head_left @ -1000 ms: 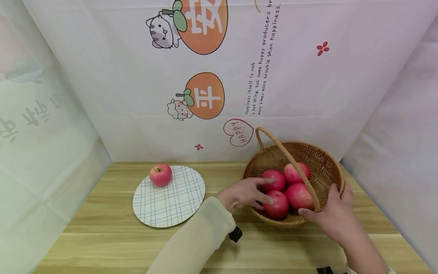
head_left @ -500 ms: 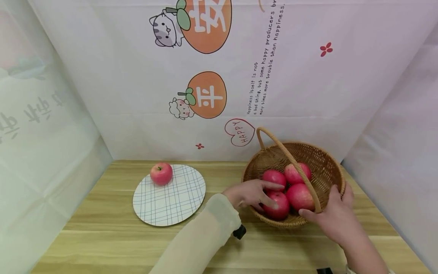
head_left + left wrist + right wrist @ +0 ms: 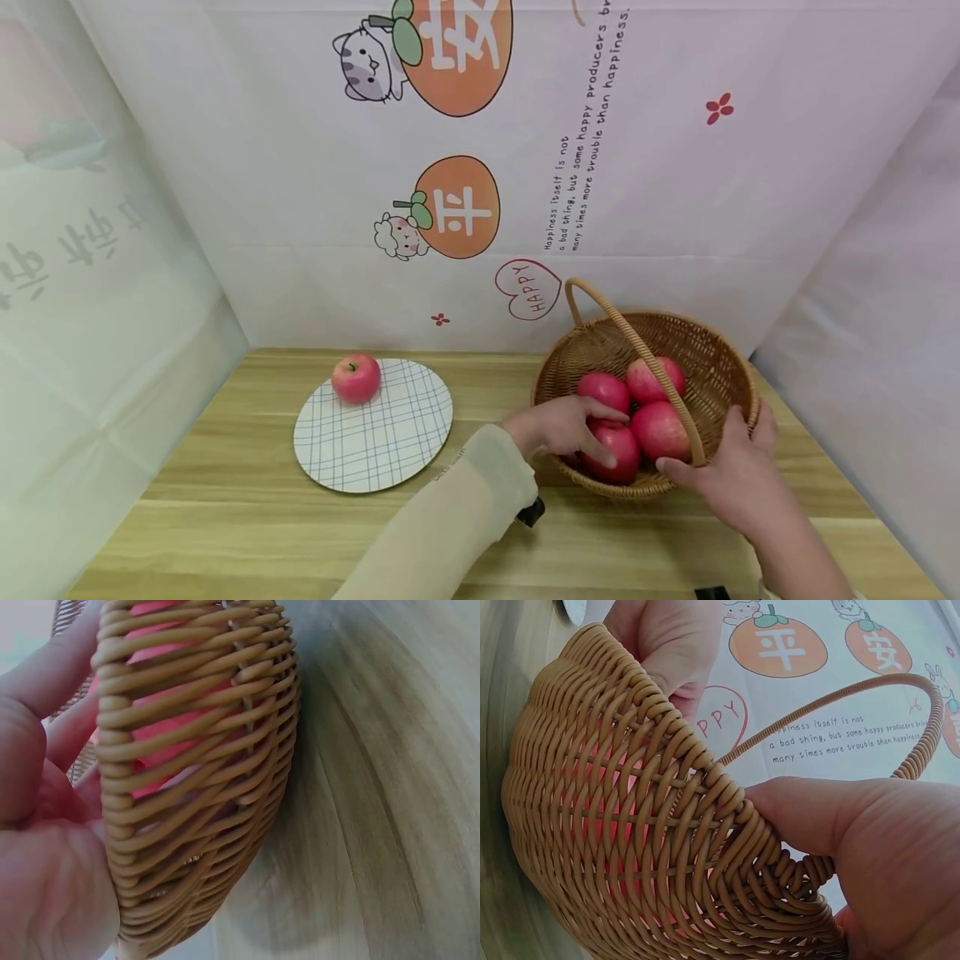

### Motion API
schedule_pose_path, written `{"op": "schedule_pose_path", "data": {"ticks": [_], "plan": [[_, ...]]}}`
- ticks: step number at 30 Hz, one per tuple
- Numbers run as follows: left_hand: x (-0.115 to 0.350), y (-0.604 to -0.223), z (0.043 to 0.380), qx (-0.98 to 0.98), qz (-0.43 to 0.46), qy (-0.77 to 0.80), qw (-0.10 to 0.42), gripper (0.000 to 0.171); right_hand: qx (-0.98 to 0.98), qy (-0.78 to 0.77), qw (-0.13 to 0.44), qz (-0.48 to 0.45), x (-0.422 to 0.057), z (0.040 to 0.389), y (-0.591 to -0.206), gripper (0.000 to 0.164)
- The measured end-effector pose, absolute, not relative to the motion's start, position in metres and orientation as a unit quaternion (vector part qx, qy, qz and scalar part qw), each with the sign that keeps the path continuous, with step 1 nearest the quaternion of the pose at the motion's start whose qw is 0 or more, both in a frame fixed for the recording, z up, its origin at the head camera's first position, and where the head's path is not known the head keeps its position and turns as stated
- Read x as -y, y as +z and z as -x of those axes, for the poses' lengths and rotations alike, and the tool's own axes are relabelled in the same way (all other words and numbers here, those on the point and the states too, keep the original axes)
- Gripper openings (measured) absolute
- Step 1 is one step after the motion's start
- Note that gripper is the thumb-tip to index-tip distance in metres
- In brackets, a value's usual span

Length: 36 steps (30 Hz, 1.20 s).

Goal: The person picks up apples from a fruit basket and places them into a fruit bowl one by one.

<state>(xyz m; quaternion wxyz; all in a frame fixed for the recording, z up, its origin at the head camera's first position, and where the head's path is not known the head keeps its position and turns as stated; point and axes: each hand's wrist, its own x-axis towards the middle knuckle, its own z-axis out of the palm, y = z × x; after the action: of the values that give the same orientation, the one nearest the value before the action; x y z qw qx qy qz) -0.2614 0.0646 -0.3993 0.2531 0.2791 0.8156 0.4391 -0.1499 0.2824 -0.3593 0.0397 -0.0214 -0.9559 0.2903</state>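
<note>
A brown wicker basket [image 3: 708, 379] with an arched handle holds several red apples at the right of the table. My left hand [image 3: 564, 423] reaches over its left rim and grips the front-left apple [image 3: 627, 452], thumb on the near side and fingers on the far side. Behind and beside it lie the other apples [image 3: 662, 430]. With my right hand [image 3: 742, 479] I hold the basket's right rim, thumb at the foot of the handle. The left wrist view shows the wicker wall [image 3: 195, 787] hiding most of the gripped apple.
On the left stands a white oval plate [image 3: 375, 450] with a blue grid, and one red apple [image 3: 357, 378] sits on its far-left part. A printed white cloth [image 3: 637, 208] hangs behind the wooden table [image 3: 247, 500].
My left hand has slid slightly right and down, its fingers drawing in round the front-left apple. My right hand keeps its hold on the rim. The view has shifted slightly.
</note>
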Motion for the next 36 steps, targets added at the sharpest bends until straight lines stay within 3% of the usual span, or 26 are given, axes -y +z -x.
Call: {"op": "schedule_pose_path", "data": {"ticks": [23,31,36], "plan": [[-0.0713,-0.4034,0.2551,-0.851,-0.308,0.380,0.194,0.055,0.953,0.299,0.037,0.012,-0.2806,0.1487,-0.3576,0.131],[-0.0677,-0.4059,0.2557,-0.822,-0.306,0.428,0.218,0.051,0.953,0.301,0.045,0.007,-0.2803,0.1485,-0.3588,0.131],[-0.0639,-0.4082,0.2566,-0.782,-0.290,0.487,0.261,0.050,0.954,0.295,0.050,0.008,-0.2802,0.1481,-0.3595,0.132]]}}
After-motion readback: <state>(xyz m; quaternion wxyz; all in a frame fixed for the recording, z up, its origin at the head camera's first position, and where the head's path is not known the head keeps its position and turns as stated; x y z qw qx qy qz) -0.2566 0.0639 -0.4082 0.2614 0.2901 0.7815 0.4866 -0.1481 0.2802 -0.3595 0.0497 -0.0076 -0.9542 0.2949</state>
